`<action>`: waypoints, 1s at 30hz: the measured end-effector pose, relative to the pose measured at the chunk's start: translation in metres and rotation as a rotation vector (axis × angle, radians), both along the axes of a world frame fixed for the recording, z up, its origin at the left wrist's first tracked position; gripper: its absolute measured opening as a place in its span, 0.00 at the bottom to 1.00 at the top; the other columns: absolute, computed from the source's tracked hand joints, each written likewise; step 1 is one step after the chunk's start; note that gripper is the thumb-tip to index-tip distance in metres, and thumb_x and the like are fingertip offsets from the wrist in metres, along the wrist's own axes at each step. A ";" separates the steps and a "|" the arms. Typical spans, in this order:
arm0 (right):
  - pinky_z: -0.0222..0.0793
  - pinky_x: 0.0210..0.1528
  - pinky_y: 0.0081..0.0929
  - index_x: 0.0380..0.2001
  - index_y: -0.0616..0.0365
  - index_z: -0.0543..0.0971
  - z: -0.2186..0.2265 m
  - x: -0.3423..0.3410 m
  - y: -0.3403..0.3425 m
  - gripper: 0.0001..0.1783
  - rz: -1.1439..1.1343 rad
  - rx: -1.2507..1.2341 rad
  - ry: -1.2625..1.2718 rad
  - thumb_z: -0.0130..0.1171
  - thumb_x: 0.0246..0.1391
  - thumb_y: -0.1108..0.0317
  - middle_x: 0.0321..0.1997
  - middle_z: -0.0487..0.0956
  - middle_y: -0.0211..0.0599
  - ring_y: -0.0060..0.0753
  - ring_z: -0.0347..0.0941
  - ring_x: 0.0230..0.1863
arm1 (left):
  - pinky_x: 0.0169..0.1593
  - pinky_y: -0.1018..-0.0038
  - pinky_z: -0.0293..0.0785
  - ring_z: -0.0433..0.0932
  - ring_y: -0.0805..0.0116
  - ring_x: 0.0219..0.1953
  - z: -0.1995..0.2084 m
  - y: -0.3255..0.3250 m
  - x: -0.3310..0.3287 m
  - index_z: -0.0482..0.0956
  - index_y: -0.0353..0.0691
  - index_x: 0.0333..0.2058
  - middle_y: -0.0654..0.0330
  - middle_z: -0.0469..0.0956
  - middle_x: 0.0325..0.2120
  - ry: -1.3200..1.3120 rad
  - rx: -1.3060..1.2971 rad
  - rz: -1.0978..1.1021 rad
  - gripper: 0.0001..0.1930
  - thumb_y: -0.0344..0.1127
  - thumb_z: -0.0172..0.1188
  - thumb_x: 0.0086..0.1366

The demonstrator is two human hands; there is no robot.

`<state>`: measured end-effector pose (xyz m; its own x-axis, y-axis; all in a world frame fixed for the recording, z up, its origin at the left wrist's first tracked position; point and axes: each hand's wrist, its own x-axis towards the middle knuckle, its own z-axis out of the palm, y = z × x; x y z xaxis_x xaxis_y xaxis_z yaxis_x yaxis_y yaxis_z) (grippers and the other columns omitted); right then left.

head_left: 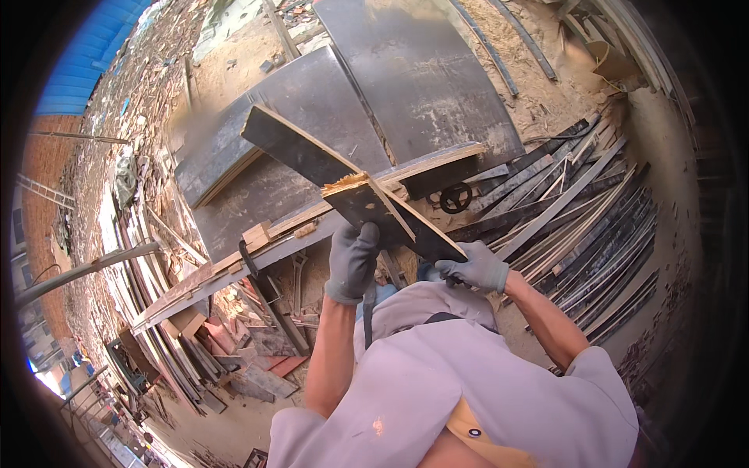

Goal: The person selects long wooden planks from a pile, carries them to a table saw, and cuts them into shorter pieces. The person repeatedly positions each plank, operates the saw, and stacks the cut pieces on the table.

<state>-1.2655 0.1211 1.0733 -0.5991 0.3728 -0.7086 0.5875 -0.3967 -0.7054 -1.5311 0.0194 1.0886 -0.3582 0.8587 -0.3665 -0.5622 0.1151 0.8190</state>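
Short black splintered board (pixel 360 209): over the near edge of the dark panel-topped bench (pixel 421 78); grey-gloved left hand (pixel 353 261) pinches its lower edge, probably steadying it.
Long black board (pixel 300 148): crosses beneath, above bench; grey-gloved right hand (pixel 474 269) curls fingers round its near end, likely supporting it.

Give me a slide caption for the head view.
Gloved left hand grips a short, splintered board; gloved right hand holds a longer board.

The person wears a loose, pale lilac-grey top (pixel 382 382) with sleeves (pixel 602 382) ending near the elbows and a small orange-tinged spot (pixel 378 426) on its front. Yellow-orange cloth (pixel 493 446) carrying a dark, round button (pixel 474 432) shows at the opening. Grey gloves (pixel 351 264) reach to the wrists.
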 end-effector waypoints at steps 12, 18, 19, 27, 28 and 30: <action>0.73 0.65 0.46 0.65 0.60 0.76 0.062 -0.065 0.010 0.46 -0.056 1.314 0.198 0.82 0.46 0.51 0.64 0.79 0.50 0.57 0.75 0.63 | 0.42 0.76 0.84 0.85 0.76 0.39 0.015 0.044 0.060 0.82 0.40 0.56 0.64 0.87 0.43 -0.261 -0.077 0.220 0.12 0.35 0.63 0.79; 0.74 0.65 0.46 0.57 0.58 0.80 0.007 -0.075 0.050 0.34 0.076 1.309 0.342 0.79 0.47 0.60 0.61 0.81 0.47 0.55 0.76 0.61 | 0.45 0.76 0.81 0.84 0.74 0.43 -0.018 0.044 0.065 0.79 0.38 0.60 0.63 0.86 0.47 -0.197 -0.063 0.196 0.15 0.35 0.62 0.79; 0.73 0.66 0.47 0.58 0.57 0.79 0.006 -0.082 0.059 0.34 0.146 1.313 0.305 0.77 0.48 0.61 0.62 0.80 0.47 0.55 0.75 0.62 | 0.46 0.76 0.81 0.83 0.75 0.44 -0.023 0.045 0.063 0.79 0.38 0.60 0.64 0.85 0.46 -0.148 -0.064 0.216 0.15 0.35 0.62 0.79; 0.66 0.72 0.49 0.64 0.52 0.77 -0.116 -0.131 0.238 0.33 0.756 1.418 -0.143 0.66 0.53 0.71 0.68 0.74 0.45 0.54 0.68 0.70 | 0.58 0.75 0.80 0.83 0.73 0.51 -0.055 -0.008 0.012 0.86 0.33 0.56 0.61 0.87 0.51 0.093 -0.216 0.548 0.14 0.32 0.65 0.77; 0.65 0.72 0.49 0.64 0.52 0.77 -0.133 -0.137 0.250 0.33 0.802 1.434 -0.112 0.67 0.52 0.72 0.67 0.74 0.45 0.54 0.68 0.70 | 0.59 0.75 0.80 0.83 0.73 0.52 -0.050 -0.017 0.005 0.85 0.33 0.57 0.60 0.87 0.51 0.103 -0.226 0.577 0.14 0.32 0.63 0.78; 0.63 0.74 0.50 0.63 0.52 0.78 -0.179 -0.147 0.268 0.33 0.828 1.478 -0.065 0.68 0.51 0.74 0.67 0.74 0.45 0.56 0.67 0.71 | 0.59 0.74 0.79 0.83 0.72 0.53 -0.050 -0.036 -0.008 0.84 0.32 0.59 0.59 0.86 0.53 0.136 -0.261 0.640 0.16 0.34 0.60 0.79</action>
